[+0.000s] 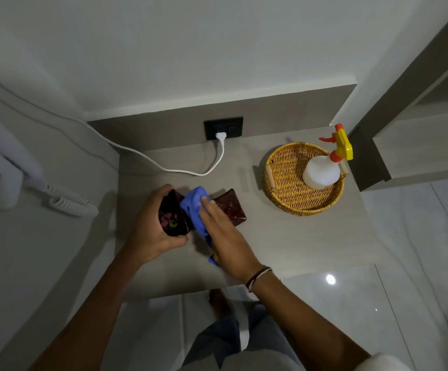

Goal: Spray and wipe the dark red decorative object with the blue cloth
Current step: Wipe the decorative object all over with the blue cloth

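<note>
My left hand (154,226) grips a dark red, almost black decorative object (171,216) with pinkish flecks, holding it tilted up on edge above the grey tabletop. My right hand (224,231) presses a crumpled blue cloth (194,207) against that object's right side; a tail of the cloth hangs below my palm. A second dark red square dish (230,208) lies flat on the table just right of the cloth. A white spray bottle (323,170) with a yellow and orange trigger head stands in a woven basket, well away from both hands.
The round wicker basket (284,188) sits at the back right of the grey table (284,242). A white cable (180,171) runs across the back to a plug in a black wall socket (223,128). A white wall phone with coiled cord (70,203) hangs at left. Glossy floor lies below.
</note>
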A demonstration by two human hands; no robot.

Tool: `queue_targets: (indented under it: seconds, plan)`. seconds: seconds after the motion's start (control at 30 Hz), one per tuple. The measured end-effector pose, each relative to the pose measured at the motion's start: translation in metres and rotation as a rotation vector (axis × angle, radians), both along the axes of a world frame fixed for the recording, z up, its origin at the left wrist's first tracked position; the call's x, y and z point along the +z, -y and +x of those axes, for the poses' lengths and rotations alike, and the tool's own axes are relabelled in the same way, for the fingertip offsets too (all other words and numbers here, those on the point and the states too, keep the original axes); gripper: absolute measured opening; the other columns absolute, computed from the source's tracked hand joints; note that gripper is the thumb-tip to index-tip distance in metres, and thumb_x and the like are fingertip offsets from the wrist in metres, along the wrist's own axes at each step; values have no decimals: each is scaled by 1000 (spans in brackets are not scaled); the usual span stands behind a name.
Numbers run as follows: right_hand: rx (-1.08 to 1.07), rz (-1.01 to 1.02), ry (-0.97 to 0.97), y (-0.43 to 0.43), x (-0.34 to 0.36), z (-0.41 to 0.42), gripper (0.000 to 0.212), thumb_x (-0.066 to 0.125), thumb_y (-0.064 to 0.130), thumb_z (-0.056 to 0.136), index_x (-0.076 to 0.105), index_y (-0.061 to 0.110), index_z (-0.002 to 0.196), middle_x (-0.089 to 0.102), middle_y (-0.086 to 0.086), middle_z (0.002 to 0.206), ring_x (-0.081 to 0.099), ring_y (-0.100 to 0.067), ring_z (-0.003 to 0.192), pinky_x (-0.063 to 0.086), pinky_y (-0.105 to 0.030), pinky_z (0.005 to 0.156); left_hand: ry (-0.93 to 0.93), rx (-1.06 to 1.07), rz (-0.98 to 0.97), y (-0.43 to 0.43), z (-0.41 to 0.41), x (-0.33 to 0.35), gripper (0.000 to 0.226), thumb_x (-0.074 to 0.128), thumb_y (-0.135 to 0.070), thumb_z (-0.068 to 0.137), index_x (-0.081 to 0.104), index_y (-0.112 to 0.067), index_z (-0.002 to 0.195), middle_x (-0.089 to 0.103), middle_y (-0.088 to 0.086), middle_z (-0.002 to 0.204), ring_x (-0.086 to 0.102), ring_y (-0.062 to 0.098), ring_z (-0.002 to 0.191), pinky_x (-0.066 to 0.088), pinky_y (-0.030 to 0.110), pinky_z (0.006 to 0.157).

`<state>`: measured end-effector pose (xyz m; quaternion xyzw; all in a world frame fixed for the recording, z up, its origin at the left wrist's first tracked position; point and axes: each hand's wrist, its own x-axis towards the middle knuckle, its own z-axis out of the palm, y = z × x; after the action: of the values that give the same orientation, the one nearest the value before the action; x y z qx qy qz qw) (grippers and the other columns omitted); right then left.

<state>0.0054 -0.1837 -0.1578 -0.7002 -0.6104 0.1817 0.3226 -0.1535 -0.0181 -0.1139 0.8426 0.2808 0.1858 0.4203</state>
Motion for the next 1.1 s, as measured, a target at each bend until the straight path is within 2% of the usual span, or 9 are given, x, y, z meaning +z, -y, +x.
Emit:
queue_targets:
  seconds: [0.17, 0.27, 0.4, 0.53, 0.63, 0.73, 0.87, 0.97, 1.1]
  plan:
    - [-89, -112, 143, 6, -15, 32, 94, 59, -28, 84, 27, 5, 166, 5, -9, 174, 11, -38, 165, 16, -44, 135, -8, 33, -49, 1, -11, -6, 101, 91, -37, 53, 44, -59, 139, 53, -22, 132, 59, -5, 119, 45, 5, 95]
    - [-117, -157, 0, 4, -4, 15, 95, 59, -23, 87, 20, 9, 168, 5, -10, 178, 5, -32, 167, 20, -49, 135, -41, 49, -50, 5, -8, -3, 98, 89, -39, 53, 49, -38, 143, 55, -2, 129, 58, -5, 118, 44, 4, 94]
    - [-70, 33, -209, 0, 22, -39, 93, 53, -23, 88, 19, 9, 169, 13, -11, 179, 10, -28, 167, 15, -44, 136, -49, 15, -65, 5, -8, 2, 98, 89, -40, 55, 55, -8, 141, 62, 7, 130, 60, -3, 120, 44, 9, 99]
    - [-52, 47, -166, 6, 20, -40, 103, 63, -25, 83, 17, 11, 169, 11, -11, 179, 11, -30, 167, 20, -46, 135, -69, 5, -71, 2, -10, 0, 94, 94, -31, 55, 57, -9, 139, 64, 9, 127, 65, 22, 115, 49, 18, 98]
    - [-112, -86, 6, 13, 1, 3, 84, 61, -20, 91, 28, 4, 164, 16, -17, 176, 14, -40, 164, 27, -55, 132, -66, 43, -48, 2, -13, -1, 102, 94, -27, 52, 53, -20, 145, 58, 5, 133, 61, 12, 118, 44, 5, 95]
    - [-178, -246, 80, 13, -6, 31, 86, 57, -14, 98, 16, 13, 168, 2, -10, 179, 2, -33, 167, 23, -49, 133, -45, 34, -70, 4, -10, 1, 105, 93, -38, 53, 45, -42, 146, 52, -14, 130, 57, 0, 122, 46, 4, 92]
    - [-148, -69, -117, 3, 13, -8, 87, 55, -22, 89, 25, 4, 166, 17, -15, 177, 15, -33, 166, 21, -50, 134, -50, 62, -44, 9, 2, 3, 104, 86, -42, 53, 50, -24, 149, 52, -12, 130, 58, 15, 119, 49, 20, 100]
    - [-110, 60, -262, 2, 21, -43, 91, 46, -23, 86, 20, 5, 168, 16, -12, 178, 15, -28, 166, 16, -43, 135, -19, 21, -55, 9, 2, 6, 91, 83, -40, 55, 50, -38, 140, 55, -24, 129, 59, 6, 118, 47, 14, 98]
    - [-101, -28, -70, 9, 0, -20, 91, 57, -26, 88, 23, 3, 166, 13, -13, 178, 11, -33, 166, 27, -50, 133, -49, 47, -49, 6, -6, 3, 100, 82, -41, 53, 53, -23, 146, 55, -8, 130, 57, 9, 113, 45, 9, 98]
